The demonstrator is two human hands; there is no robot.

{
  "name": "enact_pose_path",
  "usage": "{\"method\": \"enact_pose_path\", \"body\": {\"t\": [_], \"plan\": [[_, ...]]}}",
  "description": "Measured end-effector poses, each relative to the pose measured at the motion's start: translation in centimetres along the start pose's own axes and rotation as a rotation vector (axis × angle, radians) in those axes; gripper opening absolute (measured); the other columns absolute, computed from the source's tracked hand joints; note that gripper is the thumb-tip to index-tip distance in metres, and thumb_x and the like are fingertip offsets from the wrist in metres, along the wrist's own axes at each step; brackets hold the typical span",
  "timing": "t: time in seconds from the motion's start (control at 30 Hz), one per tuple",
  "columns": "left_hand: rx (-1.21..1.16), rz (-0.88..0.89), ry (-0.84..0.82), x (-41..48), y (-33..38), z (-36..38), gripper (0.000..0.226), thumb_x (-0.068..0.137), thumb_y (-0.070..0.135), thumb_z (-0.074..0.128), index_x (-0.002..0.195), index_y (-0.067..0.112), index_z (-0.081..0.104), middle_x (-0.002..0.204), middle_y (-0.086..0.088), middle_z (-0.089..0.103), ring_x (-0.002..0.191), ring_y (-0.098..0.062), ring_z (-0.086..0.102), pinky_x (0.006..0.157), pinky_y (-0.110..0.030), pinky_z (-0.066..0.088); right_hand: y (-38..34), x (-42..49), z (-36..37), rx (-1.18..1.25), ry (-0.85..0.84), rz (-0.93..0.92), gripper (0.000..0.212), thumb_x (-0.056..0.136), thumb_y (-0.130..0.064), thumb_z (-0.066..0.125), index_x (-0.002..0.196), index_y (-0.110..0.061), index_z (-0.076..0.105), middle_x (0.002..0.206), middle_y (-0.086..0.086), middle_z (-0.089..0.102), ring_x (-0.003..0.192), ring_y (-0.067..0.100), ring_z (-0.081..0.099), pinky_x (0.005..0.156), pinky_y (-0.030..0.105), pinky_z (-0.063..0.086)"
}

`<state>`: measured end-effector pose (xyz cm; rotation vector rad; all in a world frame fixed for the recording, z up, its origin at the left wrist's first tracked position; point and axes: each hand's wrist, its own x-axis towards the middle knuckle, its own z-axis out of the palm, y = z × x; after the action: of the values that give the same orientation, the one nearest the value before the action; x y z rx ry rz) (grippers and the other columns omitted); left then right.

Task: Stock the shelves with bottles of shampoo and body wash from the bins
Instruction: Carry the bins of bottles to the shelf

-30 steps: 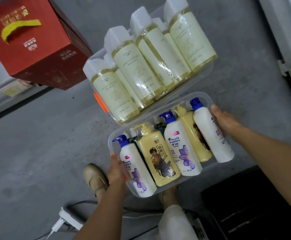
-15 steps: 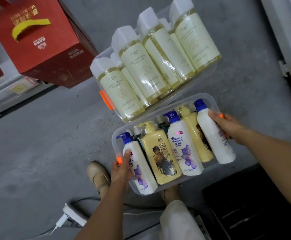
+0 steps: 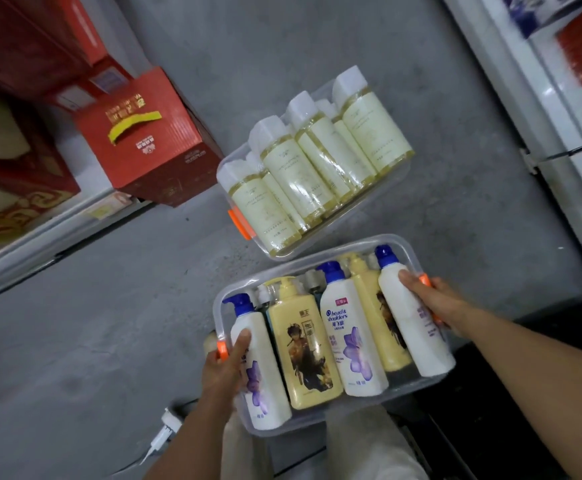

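A clear plastic bin (image 3: 411,249) with orange handles holds several shampoo bottles, white ones with blue pumps (image 3: 350,332) and yellow ones (image 3: 305,355). My left hand (image 3: 223,365) grips its left orange handle, thumb over a white bottle. My right hand (image 3: 428,299) grips the right orange handle, thumb on the rightmost white bottle (image 3: 411,313). The bin is held above the floor in front of my legs. A second clear bin (image 3: 237,220) sits on the floor beyond, packed with several pale yellow body wash bottles (image 3: 293,174) with white caps.
Grey concrete floor (image 3: 75,341). Red cartons (image 3: 144,133) stand on a low white shelf at left. White shelving (image 3: 542,98) runs along the right. A white power plug and cord (image 3: 165,427) lie by my feet. A dark crate (image 3: 490,393) is under my right arm.
The near bin has risen off the floor with both hands on its handles, thumbs now over the outer bottles. The view has pulled back, showing more of the shelves.
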<state>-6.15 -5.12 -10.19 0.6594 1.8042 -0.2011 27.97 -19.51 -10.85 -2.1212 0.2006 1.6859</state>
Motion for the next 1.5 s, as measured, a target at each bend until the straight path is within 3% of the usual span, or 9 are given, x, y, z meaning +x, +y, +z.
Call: {"method": "enact_pose_path", "body": {"t": [0.17, 0.3, 0.43, 0.57, 0.7, 0.87, 1.0, 1.27, 1.5], "plan": [[0.012, 0.009, -0.019, -4.1, 2.3, -4.4, 0.054, 0.080, 0.053, 0.074, 0.102, 0.004, 0.064, 0.085, -0.023, 0.071, 0.066, -0.032, 0.067, 0.055, -0.037, 0.058, -1.5, -6.5, 1.5, 0.014, 0.021, 0.001, 0.088, 0.056, -0.077, 0.069, 0.112, -0.009, 0.064, 0.094, 0.016, 0.075, 0.085, 0.035, 0.074, 0.082, 0.055, 0.058], [-0.028, -0.019, 0.009, -6.9, 3.0, -8.4, 0.070, 0.072, 0.060, 0.077, 0.112, 0.006, 0.058, 0.102, -0.021, 0.069, 0.082, -0.034, 0.070, 0.053, -0.036, 0.057, -4.1, -12.1, 3.3, -0.067, 0.065, -0.027, 0.068, 0.076, -0.069, 0.062, 0.107, -0.009, 0.063, 0.090, 0.016, 0.075, 0.083, 0.032, 0.072, 0.078, 0.046, 0.058], [-0.095, -0.013, -0.021, -10.2, 3.8, -12.9, 0.069, 0.075, 0.057, 0.077, 0.115, 0.005, 0.054, 0.106, -0.024, 0.067, 0.072, -0.030, 0.064, 0.052, -0.035, 0.056, -7.2, -17.4, 5.4, -0.124, 0.105, -0.068, 0.062, 0.080, -0.067, 0.061, 0.102, -0.010, 0.064, 0.084, 0.015, 0.074, 0.079, 0.031, 0.072, 0.078, 0.043, 0.057], [-0.116, 0.000, 0.000, -12.8, 3.4, -18.1, 0.083, 0.061, 0.072, 0.076, 0.110, 0.008, 0.058, 0.102, -0.022, 0.070, 0.077, -0.032, 0.069, 0.068, -0.045, 0.063, -10.0, -21.2, 8.2, -0.183, 0.136, -0.063, 0.095, 0.051, -0.084, 0.069, 0.106, -0.007, 0.064, 0.091, 0.019, 0.074, 0.083, 0.036, 0.073, 0.084, 0.054, 0.058], [-0.183, 0.023, 0.003, -14.5, 3.0, -24.2, 0.074, 0.074, 0.064, 0.074, 0.109, 0.000, 0.063, 0.078, -0.019, 0.070, 0.057, -0.027, 0.064, 0.056, -0.034, 0.060, -12.6, -24.3, 12.5, -0.245, 0.119, -0.065, 0.120, 0.031, -0.092, 0.070, 0.114, -0.006, 0.058, 0.098, 0.020, 0.072, 0.085, 0.037, 0.072, 0.080, 0.054, 0.058], [-0.302, 0.043, 0.021, -16.1, 1.1, -32.8, 0.081, 0.065, 0.076, 0.073, 0.100, 0.003, 0.064, 0.080, -0.020, 0.071, 0.060, -0.029, 0.066, 0.069, -0.042, 0.062, -16.5, -30.1, 20.8, -0.334, 0.103, -0.121, 0.094, 0.054, -0.081, 0.072, 0.112, -0.008, 0.058, 0.095, 0.020, 0.073, 0.083, 0.036, 0.073, 0.080, 0.054, 0.058], [-0.405, 0.011, 0.073, -16.9, -1.8, -39.8, 0.067, 0.077, 0.065, 0.070, 0.099, 0.003, 0.064, 0.074, -0.014, 0.066, 0.054, -0.023, 0.060, 0.053, -0.029, 0.053, -19.5, -35.4, 28.9, -0.449, 0.037, -0.227, 0.064, 0.081, -0.063, 0.063, 0.104, -0.004, 0.058, 0.087, 0.019, 0.071, 0.076, 0.032, 0.070, 0.062, 0.036, 0.054], [-0.708, -0.007, 0.170, -19.3, -9.1, -51.3, 0.048, 0.088, 0.047, 0.069, 0.082, 0.002, 0.056, 0.036, -0.004, 0.047, 0.024, -0.013, 0.043, 0.030, -0.016, 0.037, -23.0, -40.4, 44.8, -0.721, -0.144, -0.376, 0.052, 0.086, -0.056, 0.061, 0.091, -0.005, 0.061, 0.055, 0.007, 0.070, 0.049, 0.021, 0.067, 0.052, 0.027, 0.049], [-1.045, -0.179, 0.255, -19.1, -15.7, -58.6, 0.061, 0.079, 0.061, 0.072, 0.092, 0.002, 0.063, 0.069, -0.014, 0.065, 0.058, -0.027, 0.060, 0.051, -0.026, 0.050, -24.7, -43.5, 61.1, -0.913, -0.280, -0.431, 0.048, 0.086, -0.050, 0.069, 0.091, -0.003, 0.061, 0.063, 0.014, 0.070, 0.056, 0.026, 0.067, 0.053, 0.031, 0.055]]}}
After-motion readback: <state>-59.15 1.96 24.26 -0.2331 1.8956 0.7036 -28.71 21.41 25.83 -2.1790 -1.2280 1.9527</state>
